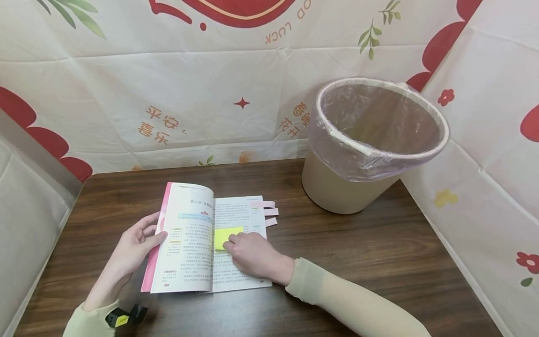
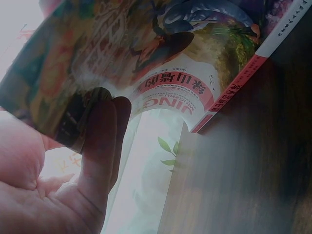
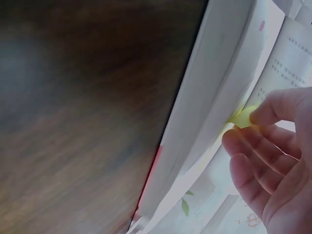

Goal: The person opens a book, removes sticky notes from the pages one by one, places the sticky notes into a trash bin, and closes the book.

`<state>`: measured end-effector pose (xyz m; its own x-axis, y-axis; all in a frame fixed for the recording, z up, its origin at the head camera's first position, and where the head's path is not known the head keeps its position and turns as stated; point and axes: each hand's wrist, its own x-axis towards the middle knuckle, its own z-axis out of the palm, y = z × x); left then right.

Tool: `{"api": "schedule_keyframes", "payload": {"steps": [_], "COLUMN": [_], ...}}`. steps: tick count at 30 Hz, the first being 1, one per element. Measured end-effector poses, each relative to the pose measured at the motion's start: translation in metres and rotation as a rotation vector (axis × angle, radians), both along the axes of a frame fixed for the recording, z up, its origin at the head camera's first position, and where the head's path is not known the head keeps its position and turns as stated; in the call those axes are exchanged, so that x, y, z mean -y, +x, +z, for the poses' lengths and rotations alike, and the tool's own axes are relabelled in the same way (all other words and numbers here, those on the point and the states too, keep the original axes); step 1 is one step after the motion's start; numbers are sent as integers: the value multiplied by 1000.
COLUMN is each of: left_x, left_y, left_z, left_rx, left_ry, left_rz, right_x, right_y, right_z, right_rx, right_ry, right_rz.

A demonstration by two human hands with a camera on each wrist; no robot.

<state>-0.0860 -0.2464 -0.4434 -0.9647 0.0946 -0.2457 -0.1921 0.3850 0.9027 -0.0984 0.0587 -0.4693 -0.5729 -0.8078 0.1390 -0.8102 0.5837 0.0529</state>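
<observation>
An open book (image 1: 191, 262) lies on the wooden table, its left pages lifted in a curve. My left hand (image 1: 134, 243) grips the left edge, thumb on the page and fingers behind the cover. From underneath, the left wrist view shows the colourful cover (image 2: 170, 73) bent upward. On the right-hand page is a yellow sticky note (image 1: 227, 235); my right hand (image 1: 257, 255) pinches its right edge between thumb and fingertips. In the right wrist view the pinched note (image 3: 243, 118) bends up from the page, while the other fingers curl loosely below.
Three pale pink tabs (image 1: 270, 212) stick out from the book's right edge. A beige bin (image 1: 337, 192) with a clear plastic liner (image 1: 353, 164) stands at the back right of the table (image 1: 337, 248). Printed cloth (image 1: 210, 84) hangs behind and at both sides.
</observation>
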Motion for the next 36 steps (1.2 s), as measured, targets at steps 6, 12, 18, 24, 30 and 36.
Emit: {"api": "schedule_keyframes", "payload": {"steps": [6, 12, 18, 24, 30, 36], "left_x": [1, 1, 0, 1, 1, 1], "left_y": [0, 0, 0, 0, 0, 0], "left_z": [-1, -1, -1, -1, -2, -2], "left_rx": [1, 1, -5, -2, -3, -10], "left_ry": [-2, -2, -3, -11, -18, -19], "left_rz": [2, 1, 1, 4, 5, 4], "right_x": [4, 4, 2, -3, -6, -10], "right_y": [2, 1, -3, -7, -10, -12], "right_z": [-1, 0, 1, 3, 6, 7], "right_rx": [-44, -14, 80, 181, 253, 318], "right_ry": [64, 32, -42, -177, -270, -333], "right_rz": [11, -15, -63, -146, -228, -282]}}
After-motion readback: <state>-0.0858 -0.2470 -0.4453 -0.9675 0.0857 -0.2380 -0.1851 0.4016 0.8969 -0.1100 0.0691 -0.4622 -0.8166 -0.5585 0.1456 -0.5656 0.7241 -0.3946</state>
